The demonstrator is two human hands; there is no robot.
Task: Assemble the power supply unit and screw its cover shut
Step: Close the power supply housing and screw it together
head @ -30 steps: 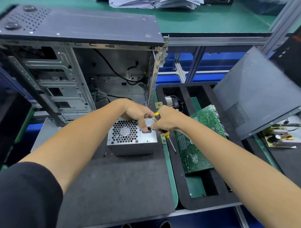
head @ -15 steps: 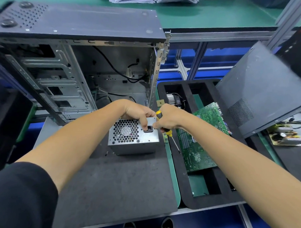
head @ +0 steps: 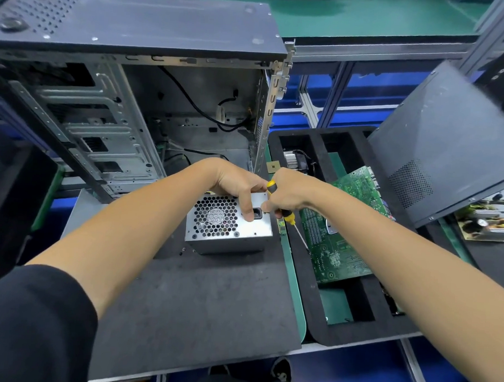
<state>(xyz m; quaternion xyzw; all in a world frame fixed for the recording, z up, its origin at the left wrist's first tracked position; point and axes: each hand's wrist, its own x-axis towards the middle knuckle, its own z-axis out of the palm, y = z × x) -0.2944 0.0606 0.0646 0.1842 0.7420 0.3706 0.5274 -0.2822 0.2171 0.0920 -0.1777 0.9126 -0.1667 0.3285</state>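
Since the earlier frames little has moved: our left thumb has slid a touch toward the socket, the screwdriver stays in the same fist, and the unit has not shifted.

Power supply unit [head: 229,221] sits on the grey foam mat [head: 190,297] on the worktop, just in front of the open computer case [head: 128,100]. Its perforated fan face points up toward us, long axis running left-right, fan grille on the left and black power socket [head: 258,213] on the right.

Our left hand [head: 234,184] has its grip curled over the unit's far edge, thumb pressing down beside the socket. Our right hand [head: 288,193] has its grip closed round the yellow-and-black screwdriver [head: 287,217]; the handle top pokes out above the fist and the shaft angles down-right, tip over the green circuit board [head: 338,231] in the black foam tray [head: 310,278]. The screwdriver lies off the unit's right edge, not on it.

Hard to make out: whether the right fingertips hold a screw at the socket corner; we cannot tell. Far side of the unit is hidden by both hands. A dark side panel [head: 446,146] leans over the tray's right side, edges blurred.
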